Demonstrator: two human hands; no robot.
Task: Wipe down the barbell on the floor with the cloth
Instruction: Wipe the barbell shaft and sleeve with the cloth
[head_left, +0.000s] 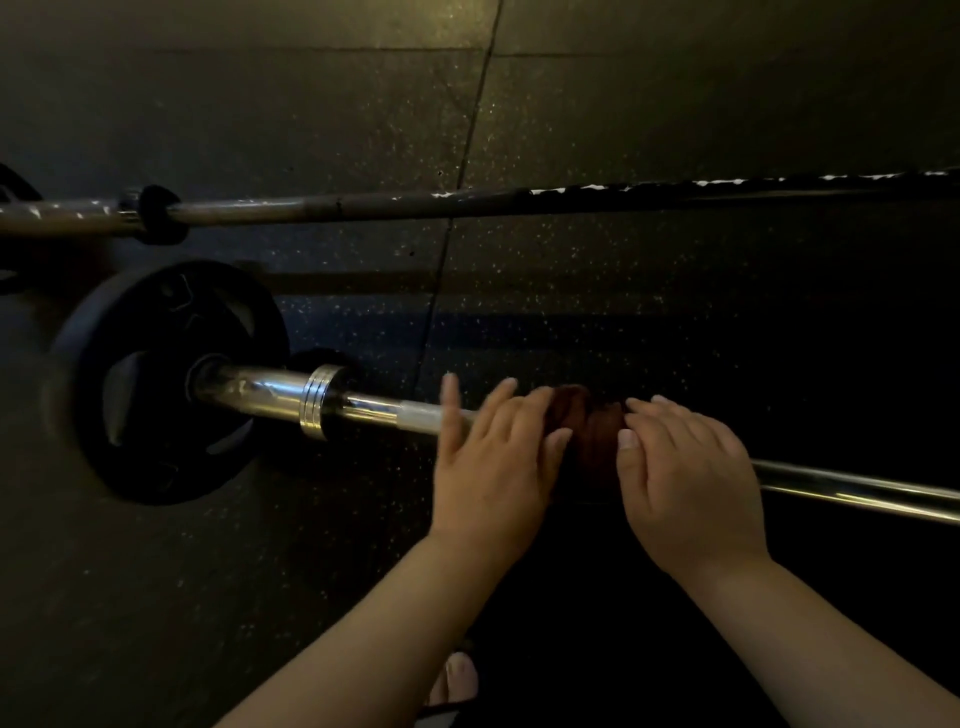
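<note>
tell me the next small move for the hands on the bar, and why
Probably close both hands around the cloth and slide it toward the plate. The left hand and right hand lie open-fingered on either side of the dark cloth draped over the barbell, and the bare shaft by the collar seems unwiped.

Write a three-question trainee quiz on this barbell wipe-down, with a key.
1. True or false: both hands are at the cloth on the near barbell.
2. The weight plate is on which side of the left hand?
A. its left
B. its right
C. under it
3. Fill in: a second bar lies on the floor, ______ from the person than the one being wiped.

Key:
1. True. The left hand and the right hand flank the dark cloth, fingers spread flat, not clenched.
2. A.
3. farther.
</note>
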